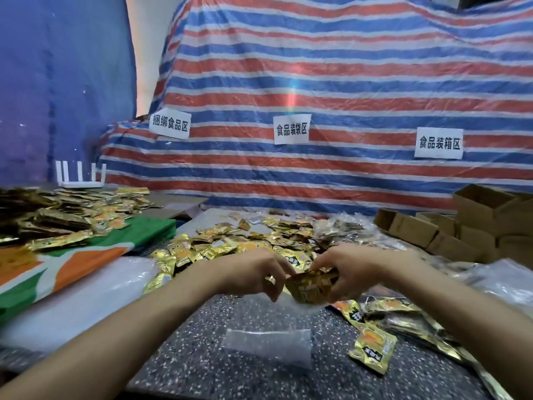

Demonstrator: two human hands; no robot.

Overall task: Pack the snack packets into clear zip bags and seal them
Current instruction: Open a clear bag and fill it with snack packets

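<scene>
site: food-packing workshop | zone signs [291, 129] on striped tarp [360, 67] | cardboard boxes [409, 230] | snack packet heaps [259, 239]

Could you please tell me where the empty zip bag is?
The empty zip bag lies on the speckled table, bottom centre of the head view, below the left hand, left of a gold packet.

Near centre: bare tabletop [187, 365] open, except one flat clear bag [268, 346]. Mid centre: left hand [251, 274] and right hand [357, 269] grip a packet bundle [310, 288]. Beyond: packet heap [259, 241]. Right: loose packets [372, 352], cardboard boxes [418, 230]. Left: plastic sheet stack [80, 298].
</scene>
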